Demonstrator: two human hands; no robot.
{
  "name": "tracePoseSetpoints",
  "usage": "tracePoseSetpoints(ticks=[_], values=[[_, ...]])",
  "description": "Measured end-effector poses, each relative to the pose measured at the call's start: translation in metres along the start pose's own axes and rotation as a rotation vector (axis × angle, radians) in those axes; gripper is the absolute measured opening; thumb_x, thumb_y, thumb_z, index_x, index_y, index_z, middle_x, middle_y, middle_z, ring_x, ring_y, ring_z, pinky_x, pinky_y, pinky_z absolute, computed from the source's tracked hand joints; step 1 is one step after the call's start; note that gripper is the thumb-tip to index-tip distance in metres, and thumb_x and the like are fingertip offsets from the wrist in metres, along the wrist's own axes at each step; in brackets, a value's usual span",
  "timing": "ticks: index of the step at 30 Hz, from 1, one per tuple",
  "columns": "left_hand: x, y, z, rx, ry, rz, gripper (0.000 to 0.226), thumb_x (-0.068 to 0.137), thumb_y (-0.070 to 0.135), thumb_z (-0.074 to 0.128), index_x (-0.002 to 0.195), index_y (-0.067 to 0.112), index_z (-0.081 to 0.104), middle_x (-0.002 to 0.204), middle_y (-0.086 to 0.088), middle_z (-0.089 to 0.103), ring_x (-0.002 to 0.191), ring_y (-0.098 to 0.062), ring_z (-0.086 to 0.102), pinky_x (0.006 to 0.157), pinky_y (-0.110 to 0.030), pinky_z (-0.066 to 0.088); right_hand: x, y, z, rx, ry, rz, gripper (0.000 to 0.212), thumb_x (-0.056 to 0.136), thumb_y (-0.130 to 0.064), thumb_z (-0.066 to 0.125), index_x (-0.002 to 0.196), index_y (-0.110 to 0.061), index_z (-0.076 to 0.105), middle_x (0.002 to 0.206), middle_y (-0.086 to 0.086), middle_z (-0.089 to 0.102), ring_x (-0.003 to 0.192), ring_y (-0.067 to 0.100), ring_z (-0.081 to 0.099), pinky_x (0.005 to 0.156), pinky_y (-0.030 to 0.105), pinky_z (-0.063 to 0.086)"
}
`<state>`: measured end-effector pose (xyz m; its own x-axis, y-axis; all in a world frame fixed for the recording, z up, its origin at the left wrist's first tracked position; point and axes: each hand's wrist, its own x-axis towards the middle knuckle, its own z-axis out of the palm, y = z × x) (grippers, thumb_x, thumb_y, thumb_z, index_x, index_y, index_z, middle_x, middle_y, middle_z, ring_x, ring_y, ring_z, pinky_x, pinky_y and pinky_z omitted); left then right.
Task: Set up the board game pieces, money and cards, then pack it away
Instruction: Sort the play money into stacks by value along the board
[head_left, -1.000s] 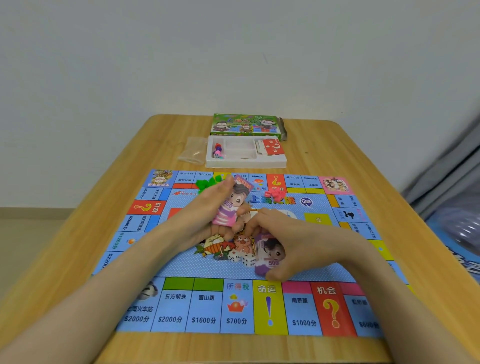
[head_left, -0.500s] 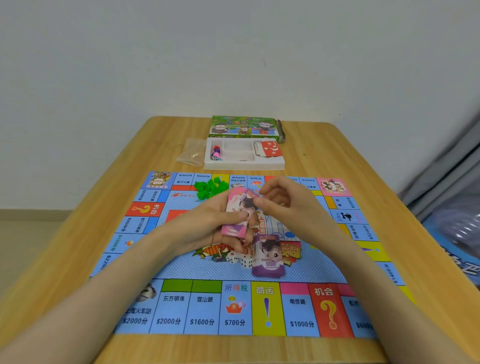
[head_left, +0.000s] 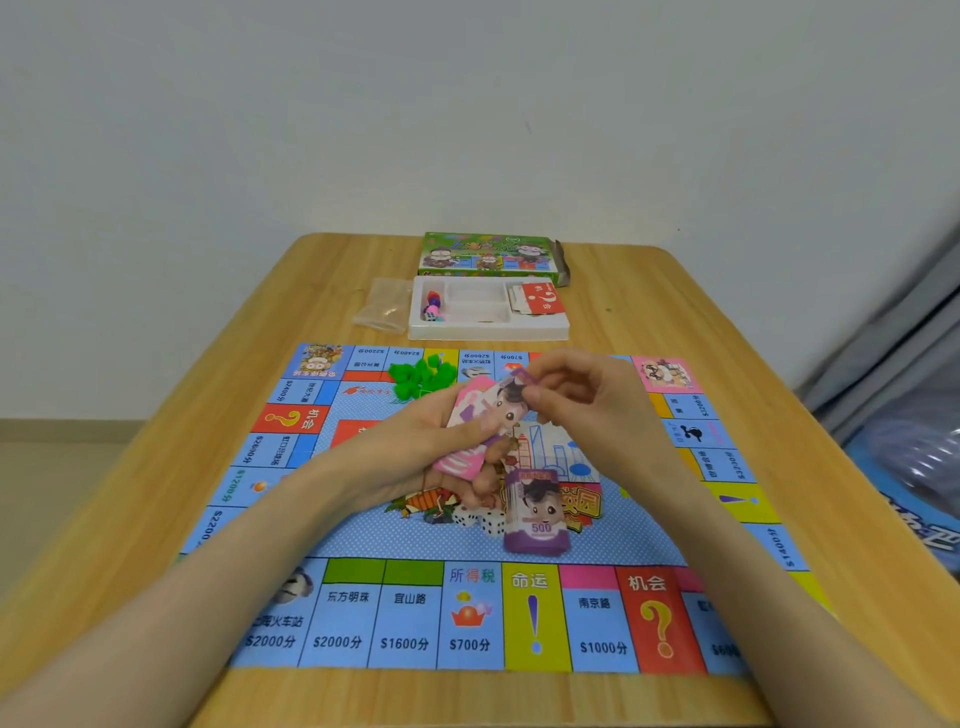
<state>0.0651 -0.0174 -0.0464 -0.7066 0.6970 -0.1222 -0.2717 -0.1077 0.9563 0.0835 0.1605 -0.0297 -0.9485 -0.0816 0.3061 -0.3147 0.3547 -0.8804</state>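
The paper game board (head_left: 363, 613) lies flat on the wooden table. Above its middle, my left hand (head_left: 415, 441) grips a stack of pink play-money notes (head_left: 478, 426). My right hand (head_left: 582, 400) pinches the far end of the top note. A pile of purple 500 notes (head_left: 537, 514) lies on the board just below my hands. Two white dice (head_left: 483, 519) sit left of that pile. Green plastic houses (head_left: 421, 376) are heaped at the board's far side.
A white plastic insert tray (head_left: 488, 327) at the far end holds coloured pawns (head_left: 434, 306) and red question-mark cards (head_left: 540, 299). Behind it stands the green game box (head_left: 488, 254). An empty clear bag (head_left: 384, 306) lies left of the tray.
My right hand left the purple 500 pile on the board and rose to the pink stack, where it now pinches the top note. My left hand kept holding the stack.
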Motion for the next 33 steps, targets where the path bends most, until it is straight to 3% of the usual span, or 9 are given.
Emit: tracePoseSetpoints(ticks=[5, 10, 13, 15, 17, 19, 24, 28, 33], values=[[-0.001, 0.002, -0.001, -0.021, 0.081, 0.035, 0.031, 0.084, 0.021, 0.052, 0.112, 0.009, 0.047, 0.066, -0.004, 0.052, 0.048, -0.014, 0.053, 0.04, -0.022, 0.047, 0.003, -0.006, -0.018, 0.143, 0.045, 0.13, 0.01, 0.089, -0.001, 0.058, 0.09, -0.005, 0.067, 0.067, 0.003, 0.061, 0.049, -0.001, 0.051, 0.053, 0.011, 0.042], [0.002, 0.003, -0.005, -0.055, 0.194, 0.071, 0.048, 0.084, 0.033, 0.051, 0.124, 0.006, 0.044, 0.064, -0.003, 0.051, 0.046, -0.012, 0.049, 0.038, -0.021, 0.044, 0.0, -0.01, -0.034, -0.098, -0.487, 0.25, 0.011, 0.087, -0.006, 0.063, 0.087, -0.012, 0.072, 0.081, 0.005, 0.074, 0.075, 0.008, 0.067, 0.07, 0.018, 0.052], [0.003, 0.005, -0.007, -0.155, 0.204, 0.041, 0.036, 0.093, 0.04, 0.041, 0.109, 0.008, 0.047, 0.065, -0.004, 0.051, 0.046, -0.013, 0.048, 0.036, -0.021, 0.043, -0.001, -0.008, -0.027, -0.21, -0.577, 0.27, 0.009, 0.085, -0.007, 0.066, 0.082, -0.014, 0.07, 0.082, 0.011, 0.073, 0.075, 0.01, 0.067, 0.069, 0.018, 0.051], [0.001, 0.007, -0.007, -0.232, 0.176, 0.013, 0.028, 0.097, 0.033, 0.034, 0.099, 0.008, 0.045, 0.067, -0.005, 0.049, 0.048, -0.014, 0.049, 0.035, -0.021, 0.044, -0.001, -0.006, -0.024, -0.279, -0.573, 0.281, 0.009, 0.085, -0.008, 0.067, 0.08, -0.016, 0.069, 0.081, 0.011, 0.072, 0.07, 0.006, 0.065, 0.063, 0.015, 0.047], [-0.001, 0.01, -0.006, -0.262, 0.134, 0.007, 0.02, 0.089, 0.025, 0.036, 0.098, 0.009, 0.042, 0.07, -0.007, 0.048, 0.051, -0.015, 0.052, 0.036, -0.022, 0.047, 0.0, -0.005, -0.022, -0.323, -0.564, 0.271, 0.01, 0.085, -0.01, 0.067, 0.078, -0.017, 0.068, 0.075, 0.005, 0.07, 0.062, -0.001, 0.06, 0.056, 0.011, 0.042], [-0.002, 0.011, -0.005, -0.263, 0.118, 0.005, 0.019, 0.085, 0.018, 0.038, 0.102, 0.01, 0.041, 0.071, -0.008, 0.051, 0.055, -0.017, 0.057, 0.039, -0.024, 0.05, 0.0, -0.003, -0.021, -0.341, -0.561, 0.255, 0.009, 0.084, -0.01, 0.068, 0.077, -0.016, 0.068, 0.071, -0.001, 0.067, 0.058, -0.003, 0.057, 0.055, 0.01, 0.042], [-0.002, 0.009, -0.008, -0.206, 0.166, 0.013, 0.027, 0.098, 0.001, 0.034, 0.121, 0.009, 0.047, 0.079, -0.014, 0.065, 0.069, -0.027, 0.067, 0.049, -0.031, 0.057, -0.001, 0.002, -0.019, -0.404, -0.53, 0.203, 0.006, 0.08, -0.016, 0.073, 0.078, -0.015, 0.068, 0.063, -0.009, 0.058, 0.054, -0.004, 0.051, 0.053, 0.011, 0.04], [-0.003, 0.01, -0.011, -0.141, 0.149, 0.011, 0.029, 0.094, -0.002, 0.044, 0.121, 0.008, 0.049, 0.092, -0.016, 0.07, 0.077, -0.03, 0.072, 0.056, -0.032, 0.059, 0.003, 0.006, -0.014, -0.347, -0.355, 0.146, 0.01, 0.083, -0.026, 0.069, 0.08, -0.017, 0.066, 0.068, -0.005, 0.055, 0.063, 0.006, 0.048, 0.057, 0.018, 0.04], [-0.005, 0.012, -0.014, -0.031, 0.154, 0.02, 0.042, 0.082, 0.005, 0.058, 0.123, 0.009, 0.05, 0.096, -0.018, 0.072, 0.077, -0.029, 0.072, 0.058, -0.03, 0.06, 0.012, -0.002, -0.001, -0.199, -0.146, 0.098, 0.01, 0.089, -0.024, 0.061, 0.086, -0.016, 0.064, 0.073, -0.004, 0.058, 0.068, 0.013, 0.054, 0.06, 0.018, 0.044]])
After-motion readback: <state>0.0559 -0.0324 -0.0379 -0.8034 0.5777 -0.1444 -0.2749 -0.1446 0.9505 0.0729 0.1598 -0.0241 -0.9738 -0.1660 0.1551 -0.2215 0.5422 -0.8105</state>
